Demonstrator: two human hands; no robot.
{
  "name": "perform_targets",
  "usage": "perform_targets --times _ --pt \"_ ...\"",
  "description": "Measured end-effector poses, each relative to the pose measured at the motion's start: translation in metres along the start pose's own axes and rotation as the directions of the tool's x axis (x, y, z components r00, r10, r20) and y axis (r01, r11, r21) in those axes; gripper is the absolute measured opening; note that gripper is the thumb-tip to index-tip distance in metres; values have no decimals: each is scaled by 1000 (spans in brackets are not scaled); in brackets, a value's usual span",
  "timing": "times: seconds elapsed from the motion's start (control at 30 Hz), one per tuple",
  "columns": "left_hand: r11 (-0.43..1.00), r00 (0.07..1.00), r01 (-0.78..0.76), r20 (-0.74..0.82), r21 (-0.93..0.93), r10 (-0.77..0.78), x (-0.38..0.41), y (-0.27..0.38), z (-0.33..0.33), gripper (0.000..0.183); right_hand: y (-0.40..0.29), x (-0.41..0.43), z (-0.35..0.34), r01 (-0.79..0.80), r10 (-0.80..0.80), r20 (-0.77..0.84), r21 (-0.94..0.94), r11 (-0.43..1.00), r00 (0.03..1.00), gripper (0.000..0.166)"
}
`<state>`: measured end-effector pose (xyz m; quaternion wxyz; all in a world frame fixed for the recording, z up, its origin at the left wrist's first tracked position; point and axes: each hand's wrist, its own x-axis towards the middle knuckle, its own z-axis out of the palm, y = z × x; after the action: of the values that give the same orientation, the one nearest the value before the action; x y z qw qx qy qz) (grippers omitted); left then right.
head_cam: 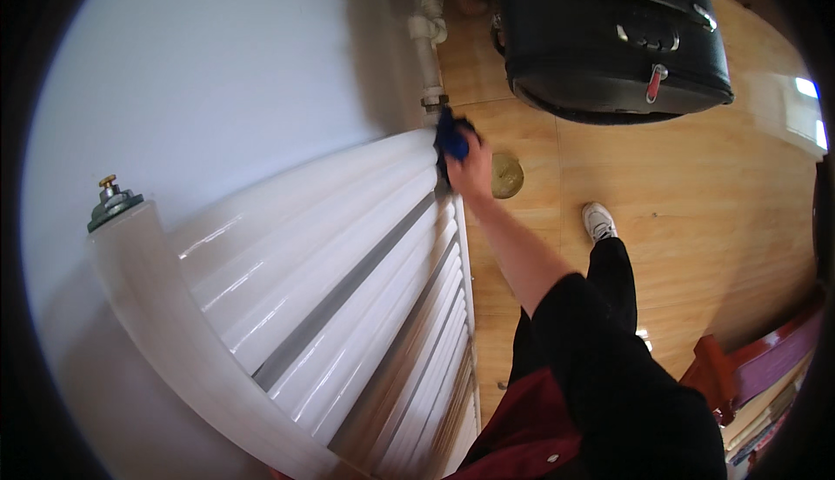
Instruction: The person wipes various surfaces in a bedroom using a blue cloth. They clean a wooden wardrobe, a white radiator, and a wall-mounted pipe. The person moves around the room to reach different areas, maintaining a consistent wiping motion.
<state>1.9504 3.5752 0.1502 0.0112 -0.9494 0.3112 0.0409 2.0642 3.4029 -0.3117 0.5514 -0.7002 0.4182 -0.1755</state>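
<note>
My right hand (473,164) reaches forward and grips a dark blue cloth (455,141), its fingers partly hidden by the cloth. The cloth lies against the far end of a white tubular radiator (313,219), just below a pipe joint. Several horizontal tubes make up the radiator, and brownish tones show on its lower ones. At its near end, a brass air vent screw (107,181) sits on a dark green cap. My left hand is out of view.
A black suitcase (620,43) stands on the wood-look floor beyond my hand. White pipes (425,56) run along the wall. Beside my wrist is a round yellowish object (507,175) on the floor. Reddish wooden furniture (714,375) stands at lower right.
</note>
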Motion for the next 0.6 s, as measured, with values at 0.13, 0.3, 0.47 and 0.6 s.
perform_targets --times 0.13,0.3,0.47,0.6 --pt "1000 1000 3 -7 -21 -3 6 0 0 63 26 -81 -27 -143 133 190 42 989 973 47" --pt "999 1000 19 -17 -29 -20 9 -3 4 64 -31 10 -24 -31 13 77 230 973 997 47" --pt "999 1000 19 -15 -40 -19 17 -5 11 64 -113 149 27 379 -372 72 -132 916 925 53" --pt "998 999 45 -1 -43 -45 21 -9 16 65 -107 166 47 501 -290 445 -491 712 848 58"
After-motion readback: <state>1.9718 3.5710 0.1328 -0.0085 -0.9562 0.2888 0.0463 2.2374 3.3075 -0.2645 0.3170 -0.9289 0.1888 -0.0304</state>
